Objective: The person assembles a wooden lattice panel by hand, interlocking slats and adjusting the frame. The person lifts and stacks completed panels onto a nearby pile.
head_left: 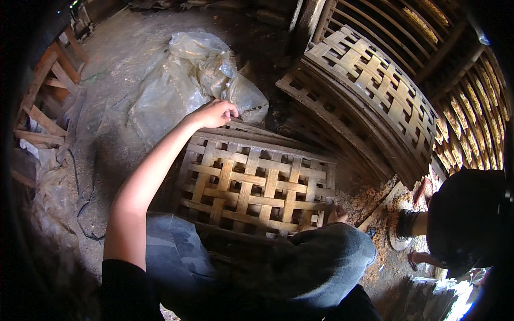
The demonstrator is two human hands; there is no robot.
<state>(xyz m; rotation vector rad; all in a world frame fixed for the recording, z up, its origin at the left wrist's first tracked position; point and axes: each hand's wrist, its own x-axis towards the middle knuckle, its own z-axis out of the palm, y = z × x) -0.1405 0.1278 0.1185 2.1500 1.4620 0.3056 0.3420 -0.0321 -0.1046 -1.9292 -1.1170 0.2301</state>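
Observation:
A woven bamboo panel point(251, 187) with a wooden frame lies tilted in front of my knees, its open lattice partly in sunlight. My left hand point(215, 114) is at its far left corner, fingers curled and closed; what they hold, if anything, is hidden. Just beyond that hand is a crumpled clear plastic sheet point(187, 80). My right hand point(337, 214) touches the panel's right edge, mostly covered by my right knee, so its grip does not show. Thin wooden strips point(257, 131) lie along the panel's far side.
Several similar woven panels point(375, 80) are stacked at the far right, against a slatted wall point(471, 107). Another person's leg point(419, 223) and dark clothing are close on my right. Wood shavings point(383, 235) litter the ground there. A wooden frame point(51, 107) stands at the left.

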